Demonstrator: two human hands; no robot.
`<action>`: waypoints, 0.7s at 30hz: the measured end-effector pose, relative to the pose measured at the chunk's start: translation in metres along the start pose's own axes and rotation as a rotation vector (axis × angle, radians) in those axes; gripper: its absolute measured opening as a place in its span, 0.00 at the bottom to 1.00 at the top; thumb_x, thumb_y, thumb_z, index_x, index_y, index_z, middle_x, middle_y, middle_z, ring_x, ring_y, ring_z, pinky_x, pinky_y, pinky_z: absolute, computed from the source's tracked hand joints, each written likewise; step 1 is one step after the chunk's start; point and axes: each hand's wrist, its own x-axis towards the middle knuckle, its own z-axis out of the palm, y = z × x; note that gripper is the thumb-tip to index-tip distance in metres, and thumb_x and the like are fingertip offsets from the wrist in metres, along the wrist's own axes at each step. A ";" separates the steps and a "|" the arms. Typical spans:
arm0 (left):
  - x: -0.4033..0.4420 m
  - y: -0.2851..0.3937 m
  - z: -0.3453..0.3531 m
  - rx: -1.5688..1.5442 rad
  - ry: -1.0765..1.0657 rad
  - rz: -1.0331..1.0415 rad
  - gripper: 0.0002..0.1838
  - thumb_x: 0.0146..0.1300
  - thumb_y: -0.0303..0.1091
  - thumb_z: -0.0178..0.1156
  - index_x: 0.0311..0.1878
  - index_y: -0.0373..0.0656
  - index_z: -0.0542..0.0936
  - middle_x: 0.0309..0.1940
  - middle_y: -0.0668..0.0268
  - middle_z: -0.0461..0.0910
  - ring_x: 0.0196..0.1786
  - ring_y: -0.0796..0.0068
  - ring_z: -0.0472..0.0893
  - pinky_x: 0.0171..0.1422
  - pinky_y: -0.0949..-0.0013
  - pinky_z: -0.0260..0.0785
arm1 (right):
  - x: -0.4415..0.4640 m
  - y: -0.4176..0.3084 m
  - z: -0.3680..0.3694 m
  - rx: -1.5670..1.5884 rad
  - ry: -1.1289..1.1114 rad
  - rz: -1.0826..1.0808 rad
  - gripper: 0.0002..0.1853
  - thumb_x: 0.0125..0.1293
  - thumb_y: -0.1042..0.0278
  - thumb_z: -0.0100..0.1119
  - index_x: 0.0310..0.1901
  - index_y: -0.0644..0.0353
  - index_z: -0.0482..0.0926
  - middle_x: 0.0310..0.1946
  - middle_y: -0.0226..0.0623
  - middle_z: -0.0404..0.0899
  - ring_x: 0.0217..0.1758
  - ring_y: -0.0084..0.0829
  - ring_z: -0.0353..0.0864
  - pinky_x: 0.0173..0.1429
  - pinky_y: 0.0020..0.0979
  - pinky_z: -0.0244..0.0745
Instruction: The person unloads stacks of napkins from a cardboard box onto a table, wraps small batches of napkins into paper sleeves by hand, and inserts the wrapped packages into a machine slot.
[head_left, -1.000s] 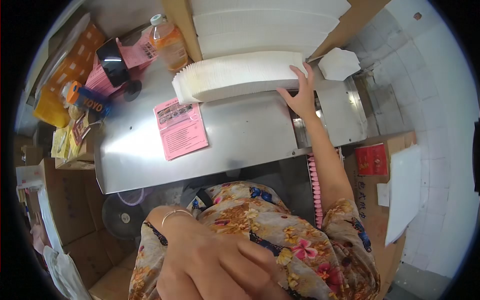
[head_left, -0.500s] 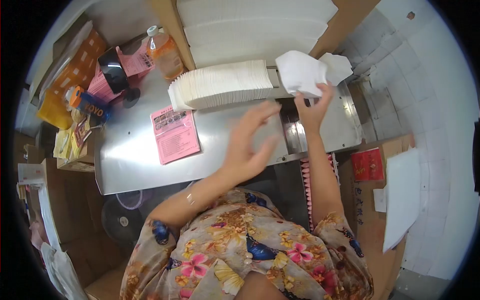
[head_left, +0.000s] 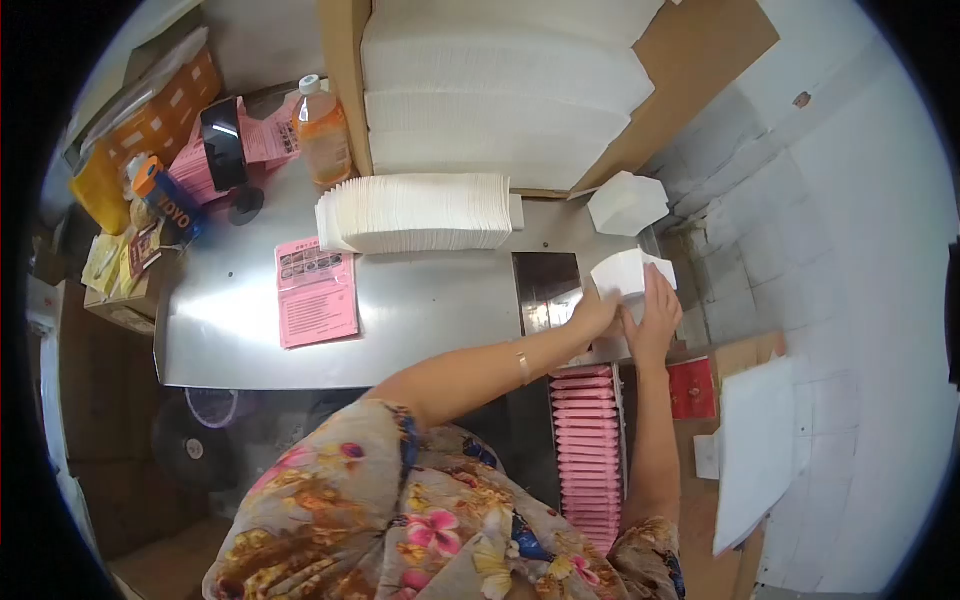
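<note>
My left hand point(head_left: 597, 313) and my right hand point(head_left: 655, 312) are together at the right end of the metal table, both on a small stack of white paper napkins point(head_left: 617, 272). The right fingers curl over its right side; the left hand presses its near left side, its fingertips partly hidden. Just behind, another white napkin bundle point(head_left: 628, 204) sits at the table's back corner. To the left lies a long row of folded napkins point(head_left: 420, 213). Below my hands, a row of pink packets point(head_left: 587, 450) runs down a channel beside my right forearm.
A dark slot point(head_left: 546, 290) opens in the metal table point(head_left: 440, 300). Pink printed leaflets point(head_left: 317, 295) lie on its left part. A drink bottle point(head_left: 323, 135), a phone point(head_left: 222, 145) and a blue can point(head_left: 168, 200) stand behind. A large carton point(head_left: 690, 60) of napkins rises at the back.
My left hand has come across from the middle of the table to the napkins. My right hand has brought them nearer and lower. The view has shifted, showing more of the pink packets.
</note>
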 end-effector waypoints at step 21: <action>-0.303 0.068 -0.280 0.818 0.799 0.560 0.21 0.73 0.30 0.53 0.68 0.39 0.70 0.52 0.62 0.83 0.54 0.75 0.80 0.59 0.70 0.72 | 0.068 -0.034 0.002 0.274 0.191 -0.087 0.29 0.75 0.60 0.51 0.75 0.59 0.64 0.78 0.48 0.58 0.80 0.50 0.55 0.80 0.46 0.49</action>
